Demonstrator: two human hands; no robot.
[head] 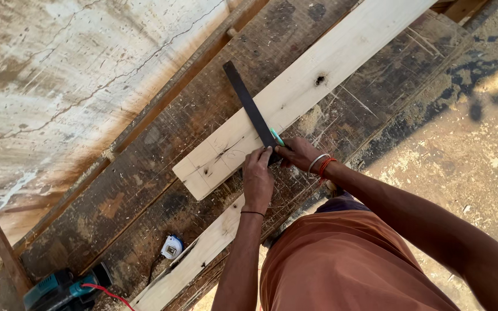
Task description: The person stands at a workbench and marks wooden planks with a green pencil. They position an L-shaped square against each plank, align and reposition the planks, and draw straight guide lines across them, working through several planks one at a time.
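You stand over a scarred wooden bench [145, 173] with a pale plank [295, 92] laid slantwise on it, both hands closed at the plank's near edge. Your left hand [257, 175] presses its fingertips down on the heel of a dark flat square blade [249, 106], which runs straight across the plank's width; that pressure looks meant to keep the blade from creeping while a line is struck. Your right hand [298, 152], ringed at the wrist with a metal bangle and red thread, pinches a teal marker [276, 137] just beside the blade's edge, tip to the wood, though whether it is a pencil or a pen cannot be told from here. A dark knot [319, 80] lies further up the plank, beyond the blade. A second pale board [203, 253] rests nearer you than the plank, along the bench's near edge. Beside it sits a white tape measure [172, 247], and past that, at the bench's end, a teal power tool [59, 291] with a red cord.
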